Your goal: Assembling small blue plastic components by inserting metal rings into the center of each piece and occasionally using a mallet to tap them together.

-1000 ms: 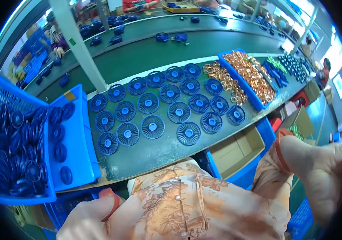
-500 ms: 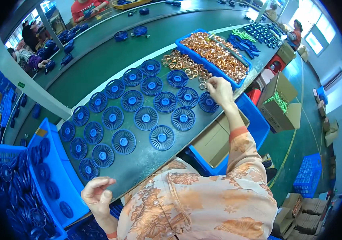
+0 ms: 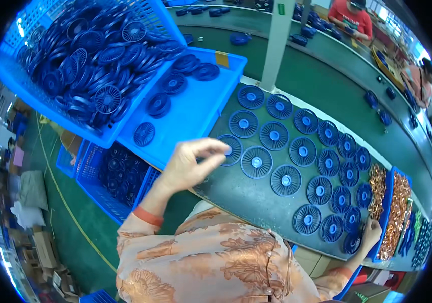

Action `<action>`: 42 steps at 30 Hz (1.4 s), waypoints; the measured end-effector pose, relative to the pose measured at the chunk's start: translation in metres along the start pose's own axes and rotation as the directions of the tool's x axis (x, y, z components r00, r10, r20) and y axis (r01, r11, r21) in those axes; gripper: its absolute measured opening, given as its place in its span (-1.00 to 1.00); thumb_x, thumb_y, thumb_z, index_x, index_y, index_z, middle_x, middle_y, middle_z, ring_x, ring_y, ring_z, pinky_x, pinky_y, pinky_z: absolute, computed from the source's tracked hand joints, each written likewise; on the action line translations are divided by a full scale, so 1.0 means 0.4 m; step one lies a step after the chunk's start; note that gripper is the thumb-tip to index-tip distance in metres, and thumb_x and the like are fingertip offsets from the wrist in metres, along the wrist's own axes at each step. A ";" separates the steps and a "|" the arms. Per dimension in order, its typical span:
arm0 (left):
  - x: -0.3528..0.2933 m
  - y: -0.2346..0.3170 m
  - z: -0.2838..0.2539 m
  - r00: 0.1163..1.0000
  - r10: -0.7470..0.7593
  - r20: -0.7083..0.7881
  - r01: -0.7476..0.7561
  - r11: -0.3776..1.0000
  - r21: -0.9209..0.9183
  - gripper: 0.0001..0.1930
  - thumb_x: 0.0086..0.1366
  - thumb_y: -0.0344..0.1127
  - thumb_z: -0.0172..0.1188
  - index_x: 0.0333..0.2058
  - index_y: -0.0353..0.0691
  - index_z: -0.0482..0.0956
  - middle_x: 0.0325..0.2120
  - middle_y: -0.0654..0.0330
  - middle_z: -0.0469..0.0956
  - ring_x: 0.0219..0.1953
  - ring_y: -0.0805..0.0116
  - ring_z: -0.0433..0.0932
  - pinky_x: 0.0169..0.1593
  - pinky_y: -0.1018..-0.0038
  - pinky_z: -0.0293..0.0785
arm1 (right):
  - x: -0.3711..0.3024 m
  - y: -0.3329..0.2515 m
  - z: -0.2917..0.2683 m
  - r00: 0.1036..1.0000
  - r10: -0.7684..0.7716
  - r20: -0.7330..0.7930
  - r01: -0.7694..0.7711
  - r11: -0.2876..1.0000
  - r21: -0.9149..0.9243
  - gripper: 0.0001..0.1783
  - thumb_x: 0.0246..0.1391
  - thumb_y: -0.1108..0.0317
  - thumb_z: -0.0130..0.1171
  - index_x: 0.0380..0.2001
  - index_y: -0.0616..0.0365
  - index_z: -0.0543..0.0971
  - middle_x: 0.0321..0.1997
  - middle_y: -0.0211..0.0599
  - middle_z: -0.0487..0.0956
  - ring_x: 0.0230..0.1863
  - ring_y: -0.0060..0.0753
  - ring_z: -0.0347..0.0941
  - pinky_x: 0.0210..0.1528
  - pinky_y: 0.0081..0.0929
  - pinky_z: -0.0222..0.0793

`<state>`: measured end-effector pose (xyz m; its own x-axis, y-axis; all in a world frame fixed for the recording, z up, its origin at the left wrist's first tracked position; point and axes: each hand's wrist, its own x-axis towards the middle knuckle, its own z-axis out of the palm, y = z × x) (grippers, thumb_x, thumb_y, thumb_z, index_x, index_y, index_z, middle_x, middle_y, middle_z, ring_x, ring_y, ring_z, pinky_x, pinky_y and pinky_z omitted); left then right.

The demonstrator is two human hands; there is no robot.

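Note:
Blue round fan grilles (image 3: 286, 180) with slotted faces lie in rows on the dark green worktop (image 3: 256, 207). My left hand (image 3: 190, 164) hovers over the row's left end, thumb and fingers apart with nothing between them. It partly covers one fan grille (image 3: 232, 150). At the far right, my right hand (image 3: 372, 233) is beside the loose copper-coloured rings (image 3: 377, 194), its fingers drawn together. Whatever they pinch is too small to make out. A fan grille (image 3: 352, 243) lies right next to that hand.
A blue crate (image 3: 170, 22) heaped with fan grilles stands at the left, by a shallow blue tray (image 3: 190, 111) holding several more. Right of the rings is a blue bin (image 3: 393, 177) full of them. A pale post (image 3: 278, 45) rises behind the worktop; a person in red (image 3: 351, 20) sits beyond.
The view has swung left, bringing the crate and tray into fuller sight. My left hand has moved over the grilles at the left end. My right hand stays near the rings.

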<state>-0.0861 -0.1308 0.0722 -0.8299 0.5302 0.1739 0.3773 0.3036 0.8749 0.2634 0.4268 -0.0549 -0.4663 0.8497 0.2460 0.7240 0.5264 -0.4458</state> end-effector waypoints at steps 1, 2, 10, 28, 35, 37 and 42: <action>0.021 -0.020 -0.032 0.998 0.016 -0.068 -0.006 0.990 0.140 -0.77 0.26 -0.43 0.36 -0.11 -0.31 0.70 -0.15 0.09 0.72 -0.11 0.34 0.70 -0.06 0.43 0.62 | 0.010 0.020 -0.004 0.999 0.040 0.025 -0.043 0.985 0.165 -0.68 0.24 0.17 0.33 -0.37 0.27 0.68 -0.53 -0.38 0.59 -0.52 -0.55 0.38 -0.43 -0.48 0.30; 0.042 -0.046 -0.072 0.992 0.045 -0.121 -0.010 0.962 0.274 -0.75 0.26 -0.40 0.36 -0.10 -0.30 0.70 -0.13 0.06 0.72 -0.09 0.25 0.71 -0.04 0.38 0.62 | 0.012 0.038 -0.011 0.995 0.085 0.050 -0.097 0.942 0.321 -0.67 0.25 0.17 0.33 -0.38 0.27 0.69 -0.53 -0.49 0.58 -0.52 -0.65 0.33 -0.46 -0.57 0.24; 0.183 -0.502 -0.401 0.969 -0.090 -0.231 0.241 0.554 0.797 -0.25 0.10 -0.16 0.47 0.22 -0.31 0.40 0.08 -0.12 0.55 0.15 -0.15 0.50 0.20 0.10 0.45 | -0.050 -0.088 0.004 0.930 0.358 -0.085 -0.223 0.732 0.644 -0.69 0.30 0.16 0.24 -0.35 0.23 0.64 -0.46 -0.40 0.64 -0.48 -0.64 0.50 -0.45 -0.65 0.39; 0.006 -0.044 0.077 0.974 -0.130 -0.186 -0.003 0.813 -0.582 -0.89 0.37 -0.53 0.15 -0.17 -0.21 0.47 -0.18 0.22 0.53 -0.16 0.39 0.62 -0.10 0.25 0.72 | -0.345 -0.635 0.053 0.887 -0.107 0.449 -0.430 0.163 0.888 -0.74 0.33 0.48 0.16 0.05 0.22 0.58 -0.13 -0.40 0.62 -0.25 -0.60 0.60 -0.18 -0.60 0.63; -0.058 -0.044 0.299 0.919 -0.271 0.287 0.384 0.441 -0.811 -0.88 0.44 -0.50 0.09 -0.09 -0.24 0.40 -0.09 0.11 0.61 -0.06 0.32 0.67 0.00 0.30 0.71 | -0.426 -0.751 0.071 0.768 -0.340 0.543 -0.523 0.158 0.838 -0.57 0.29 0.54 0.20 0.20 0.28 0.49 -0.09 -0.38 0.60 -0.09 -0.53 0.62 0.00 -0.46 0.62; -0.064 -0.030 0.308 0.907 -0.276 0.319 0.411 0.412 -0.813 -0.89 0.45 -0.49 0.09 -0.10 -0.24 0.39 -0.10 0.11 0.62 -0.06 0.33 0.67 0.00 0.30 0.71 | -0.443 -0.754 0.075 0.777 -0.364 0.514 -0.471 0.206 0.858 -0.56 0.28 0.56 0.21 0.21 0.28 0.47 -0.08 -0.36 0.60 -0.09 -0.54 0.62 0.00 -0.48 0.61; -0.064 -0.021 0.318 0.884 -0.280 0.375 0.459 0.365 -0.810 -0.75 0.49 -0.40 0.06 0.09 -0.29 0.39 -0.06 0.09 0.60 -0.03 0.32 0.66 0.01 0.33 0.70 | -0.459 -0.775 0.078 0.810 -0.369 0.455 -0.322 0.368 0.872 -0.53 0.22 0.63 0.24 0.19 0.31 0.43 0.00 -0.29 0.58 -0.10 -0.57 0.61 -0.03 -0.59 0.58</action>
<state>-0.0158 -0.0463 0.0029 -0.6850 0.6804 -0.2603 -0.5761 -0.2872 0.7652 0.1087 0.1068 0.0111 -0.8763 0.4809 -0.0281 -0.0264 -0.1062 -0.9940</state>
